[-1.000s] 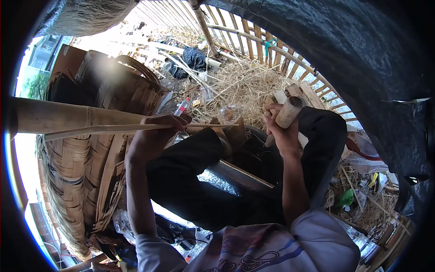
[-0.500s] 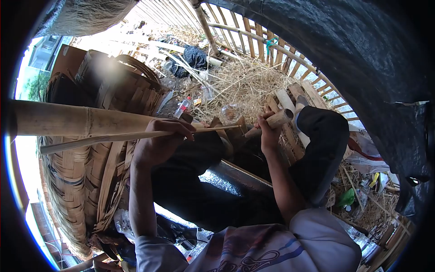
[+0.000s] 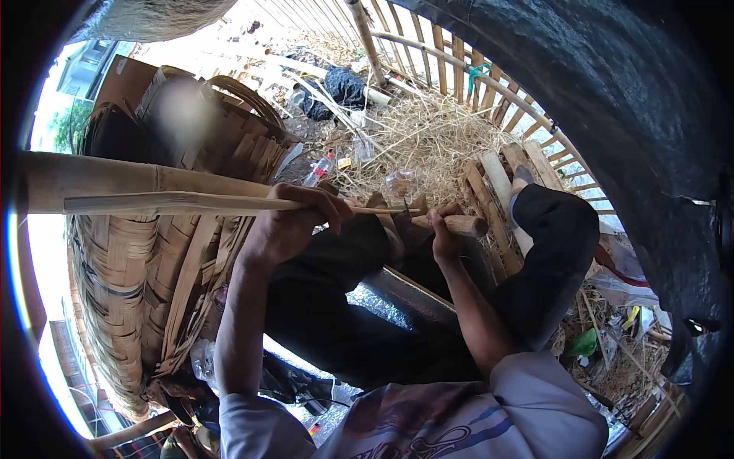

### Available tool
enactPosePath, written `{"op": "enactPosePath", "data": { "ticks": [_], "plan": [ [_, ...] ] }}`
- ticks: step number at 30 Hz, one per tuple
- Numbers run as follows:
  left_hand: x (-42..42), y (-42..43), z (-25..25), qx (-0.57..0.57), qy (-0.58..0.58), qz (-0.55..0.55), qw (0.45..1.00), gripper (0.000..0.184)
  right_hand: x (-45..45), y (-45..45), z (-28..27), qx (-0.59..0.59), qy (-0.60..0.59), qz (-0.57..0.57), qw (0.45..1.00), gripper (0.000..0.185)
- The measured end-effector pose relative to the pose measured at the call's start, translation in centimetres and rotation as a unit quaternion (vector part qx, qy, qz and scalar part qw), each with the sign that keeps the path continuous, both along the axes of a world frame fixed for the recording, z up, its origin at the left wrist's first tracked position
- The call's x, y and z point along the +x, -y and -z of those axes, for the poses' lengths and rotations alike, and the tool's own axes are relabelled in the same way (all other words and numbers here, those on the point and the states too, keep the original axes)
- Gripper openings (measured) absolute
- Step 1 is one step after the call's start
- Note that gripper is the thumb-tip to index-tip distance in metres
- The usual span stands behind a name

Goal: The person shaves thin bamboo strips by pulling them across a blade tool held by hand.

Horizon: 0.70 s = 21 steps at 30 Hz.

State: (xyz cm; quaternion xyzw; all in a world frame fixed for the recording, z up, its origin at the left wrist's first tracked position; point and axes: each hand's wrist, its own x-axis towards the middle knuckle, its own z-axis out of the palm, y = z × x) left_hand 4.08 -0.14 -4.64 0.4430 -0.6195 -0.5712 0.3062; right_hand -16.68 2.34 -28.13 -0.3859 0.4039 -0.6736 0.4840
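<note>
My left hand (image 3: 287, 226) is closed around a long pale bamboo strip (image 3: 164, 202), which lies nearly level across the view. Its thick end is at the far left; the thin tip reaches close to my right hand (image 3: 447, 236). That hand grips the stout wooden handle (image 3: 468, 226) of what looks like a knife. The blade is dark and hard to make out against the shadow by the strip's tip. Behind the strip runs a thick bamboo pole (image 3: 92, 177), partly covered by it.
Woven bamboo baskets (image 3: 115, 306) stand at the left. Straw (image 3: 443, 130), a plastic bottle (image 3: 319, 169) and black plastic (image 3: 344, 86) litter the ground ahead. A slatted bamboo fence (image 3: 459, 61) curves behind, and a dark tarp (image 3: 612, 92) hangs at the right.
The strip's thick end has risen, so it now lies nearer level over the pole. My left hand has shifted right and up; the knife handle has tilted to nearly level.
</note>
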Motion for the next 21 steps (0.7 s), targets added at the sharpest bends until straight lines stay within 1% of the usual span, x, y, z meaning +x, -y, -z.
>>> {"op": "enactPosePath", "data": {
  "ticks": [1,2,3,5,6,7,8,9,10,11,13,14,15,16,17,18,19,20,21],
  "plan": [
    [0.2,0.2,0.2,0.000,0.002,-0.001,1.000,0.012,-0.5,0.4,0.6,0.026,0.011,0.007,1.000,0.015],
    [0.5,0.5,0.6,-0.038,-0.021,0.012,0.999,0.020,-0.5,0.6,1.2,0.053,0.022,0.014,0.998,0.015],
    [0.7,0.5,0.8,-0.071,-0.044,0.024,0.996,0.032,-0.4,0.6,0.5,0.058,0.023,0.013,0.998,0.015],
    [0.2,0.5,0.6,-0.050,-0.044,0.007,0.998,0.031,-0.1,0.8,-2.1,0.010,0.172,0.004,0.985,0.014],
    [0.1,0.4,0.6,-0.034,-0.044,-0.011,0.998,0.031,0.2,0.6,-2.1,-0.016,0.126,0.000,0.992,0.014],
    [0.3,0.2,0.7,-0.030,-0.045,-0.014,0.998,0.031,0.5,0.1,-0.8,-0.011,0.125,-0.003,0.992,0.014],
    [0.6,0.3,0.7,0.005,-0.064,-0.002,0.998,0.032,0.9,-0.1,1.2,-0.015,0.049,-0.004,0.999,0.014],
    [0.8,0.7,0.6,0.034,-0.083,0.012,0.996,0.034,1.1,0.5,1.0,-0.025,-0.027,-0.003,0.999,0.014],
    [1.0,0.9,0.5,0.029,-0.082,0.014,0.996,0.034,0.4,0.6,0.7,-0.018,-0.075,0.028,0.997,0.013],
    [1.2,1.0,0.6,0.014,-0.087,0.012,0.996,0.033,0.0,1.2,0.7,-0.022,-0.073,0.028,0.997,0.013],
    [1.0,0.7,0.6,0.009,-0.091,0.009,0.996,0.032,-0.6,1.7,-0.3,0.057,0.053,0.011,0.997,0.013],
    [0.7,0.7,0.5,0.013,-0.082,0.007,0.997,0.033,-0.7,1.6,-0.8,0.052,0.098,0.006,0.994,0.012],
    [0.5,0.6,0.5,0.015,-0.072,0.000,0.997,0.035,-0.5,1.6,-0.4,0.053,0.098,0.002,0.994,0.012],
    [0.5,0.6,0.7,0.018,-0.071,-0.005,0.997,0.035,-0.1,1.5,0.3,0.023,0.099,-0.014,0.995,0.012],
    [0.5,0.7,0.9,-0.011,-0.091,0.014,0.996,0.036,0.2,0.9,0.7,-0.004,0.099,-0.029,0.995,0.012],
    [0.4,0.8,1.0,-0.044,-0.113,0.038,0.992,0.036,0.2,0.8,0.6,-0.024,-0.062,0.001,0.998,0.012],
    [0.3,0.9,1.0,-0.050,-0.114,0.040,0.991,0.036,-0.2,1.0,2.6,-0.030,-0.063,0.002,0.998,0.012],
    [0.2,0.9,1.3,-0.034,-0.131,0.029,0.990,0.037,-0.5,0.9,6.6,0.031,-0.110,-0.025,0.993,0.012],
    [0.1,1.0,1.2,-0.014,-0.146,0.020,0.989,0.039,-0.4,1.0,5.9,0.095,-0.154,-0.050,0.982,0.012]
  ]
}}
